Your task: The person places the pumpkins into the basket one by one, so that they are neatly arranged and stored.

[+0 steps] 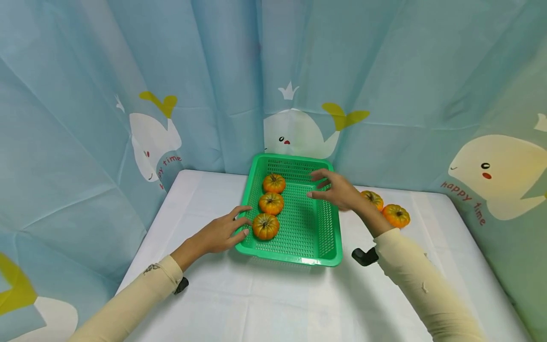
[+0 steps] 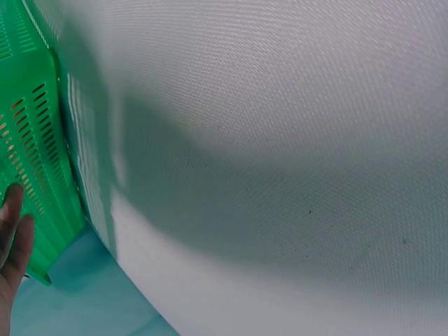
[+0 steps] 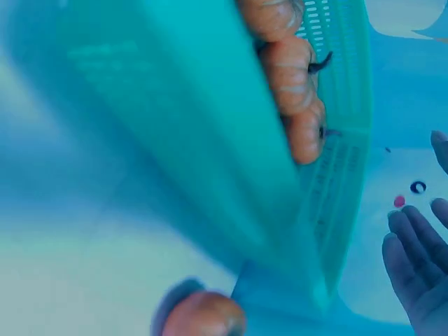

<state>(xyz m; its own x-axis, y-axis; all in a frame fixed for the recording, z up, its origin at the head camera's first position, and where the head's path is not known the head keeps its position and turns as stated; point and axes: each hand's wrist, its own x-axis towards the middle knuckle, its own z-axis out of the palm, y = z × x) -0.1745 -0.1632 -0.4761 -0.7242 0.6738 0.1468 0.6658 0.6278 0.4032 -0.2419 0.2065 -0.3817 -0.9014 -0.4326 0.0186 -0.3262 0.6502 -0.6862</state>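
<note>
In the head view a green plastic basket (image 1: 295,259) with slotted walls stands on the white table. Three small orange pumpkins line its left side: a front one (image 1: 266,226), a middle one (image 1: 271,204) and a back one (image 1: 274,183). My left hand (image 1: 222,232) is at the basket's left rim, fingers spread beside the front pumpkin; whether they touch is unclear. Above the right rim hovers my right hand (image 1: 335,189), its fingers apart and holding nothing. The right wrist view shows that hand (image 3: 420,273) with its fingers extended.
Two more pumpkins, one (image 1: 372,200) partly behind the right forearm and another (image 1: 396,216), lie on the table right of the basket. A light blue curtain (image 1: 226,71) with whale prints hangs behind and along both sides of the table (image 1: 273,304).
</note>
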